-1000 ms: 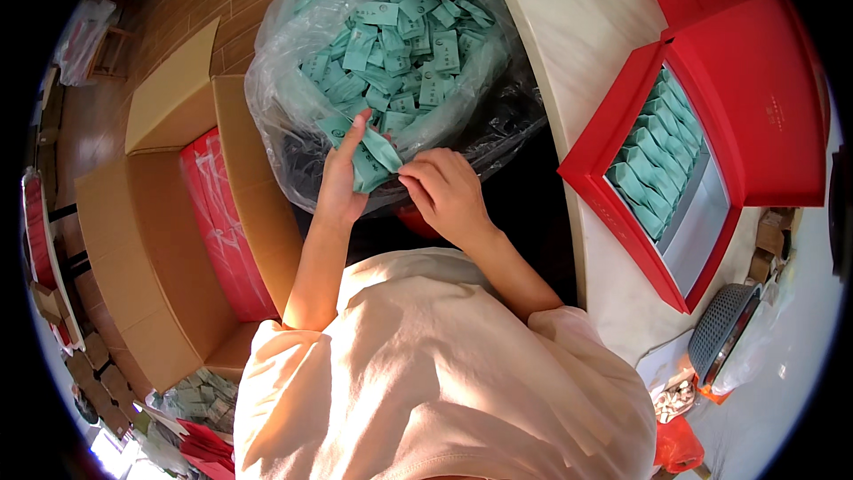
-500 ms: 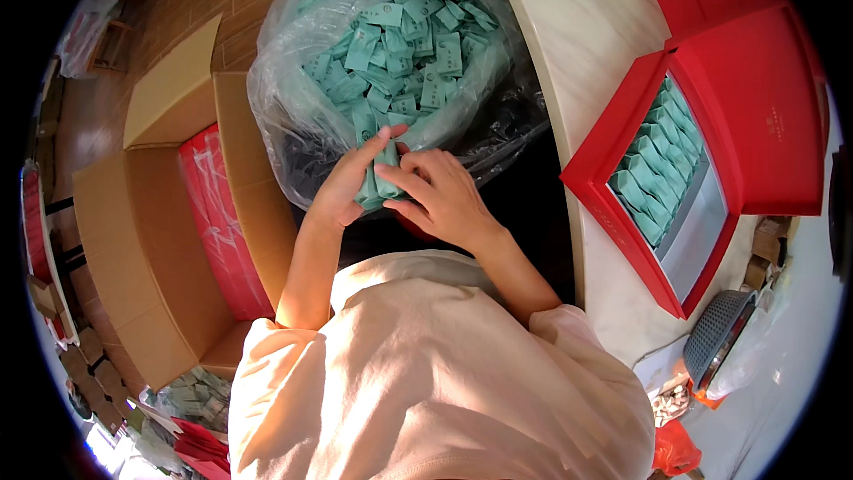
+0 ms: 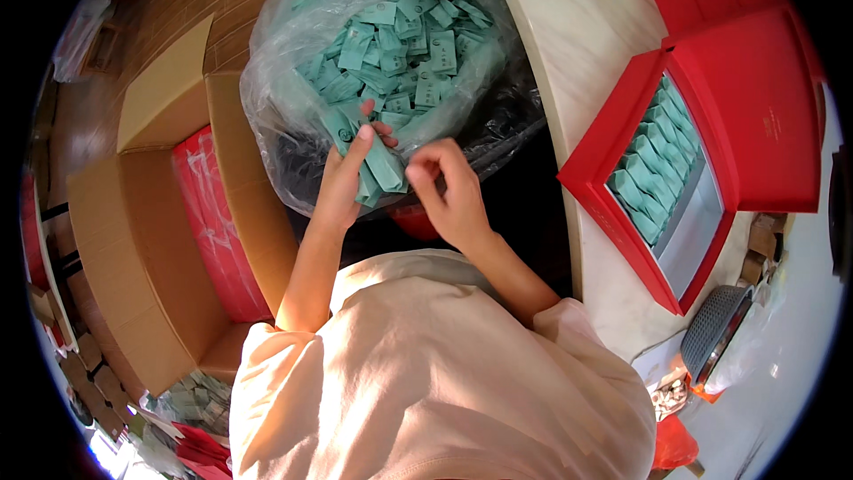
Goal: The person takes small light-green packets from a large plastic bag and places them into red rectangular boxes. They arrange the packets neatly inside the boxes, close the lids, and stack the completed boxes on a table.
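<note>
My left hand (image 3: 342,180) is closed around several small pale-green paper packets (image 3: 383,168), fanned with their ends toward me. Close to the right of these packets is my right hand (image 3: 455,200), its fingers curled in; whether anything sits between them is hidden. Beyond both hands, a large clear plastic bag (image 3: 275,62) stands wide at the top, heaped with loose packets (image 3: 404,44) of the same green. On the right, a red gift box (image 3: 613,236) has its lid folded back. Green packets (image 3: 653,164) stand in rows inside, beside a bare pale strip.
To my left, a cardboard carton (image 3: 169,240) with raised flaps contains red plastic-wrapped boxes (image 3: 222,222). The pale table (image 3: 569,27) curves along my right side. A grey basket (image 3: 711,333) and an orange-red bag (image 3: 673,443) are at the lower right.
My right hand has drawn back slightly to the right of the packets and curled its fingers. In my left hand the packets have tilted and spread apart.
</note>
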{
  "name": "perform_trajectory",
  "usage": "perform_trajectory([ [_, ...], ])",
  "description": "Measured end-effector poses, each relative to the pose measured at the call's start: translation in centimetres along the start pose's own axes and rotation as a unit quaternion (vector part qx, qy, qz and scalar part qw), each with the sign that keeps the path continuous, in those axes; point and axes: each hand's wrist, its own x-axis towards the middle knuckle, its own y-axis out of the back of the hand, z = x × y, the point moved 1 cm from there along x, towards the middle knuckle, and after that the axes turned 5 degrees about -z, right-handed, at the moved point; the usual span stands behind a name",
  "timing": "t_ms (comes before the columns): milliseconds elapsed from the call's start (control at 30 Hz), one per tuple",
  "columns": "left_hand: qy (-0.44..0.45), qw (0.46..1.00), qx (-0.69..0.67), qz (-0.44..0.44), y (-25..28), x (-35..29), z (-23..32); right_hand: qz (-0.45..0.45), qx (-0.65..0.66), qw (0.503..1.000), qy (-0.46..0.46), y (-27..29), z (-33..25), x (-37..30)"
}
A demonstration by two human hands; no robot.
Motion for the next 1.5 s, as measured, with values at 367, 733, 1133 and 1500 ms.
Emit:
perform_trajectory([
  [367,-0.016,0.980,0.171,-0.103,-3.8,-0.1,-1.7,0.009,-0.047,0.986,-0.161,5.1,-4.2,-0.4],
  [733,-0.012,0.982,-0.022,-0.185,-8.7,-0.1,-1.7,0.345,-0.375,0.845,-0.160,18.3,-13.3,-7.1],
  [1133,0.100,0.988,-0.110,-0.048,-8.3,0.6,-2.4,0.322,-0.634,0.661,-0.242,24.4,-6.9,-9.5],
  [1500,-0.034,0.975,0.177,-0.129,-9.4,0.3,-2.3,0.258,-0.492,0.808,-0.198,20.9,-13.2,-8.4],
])
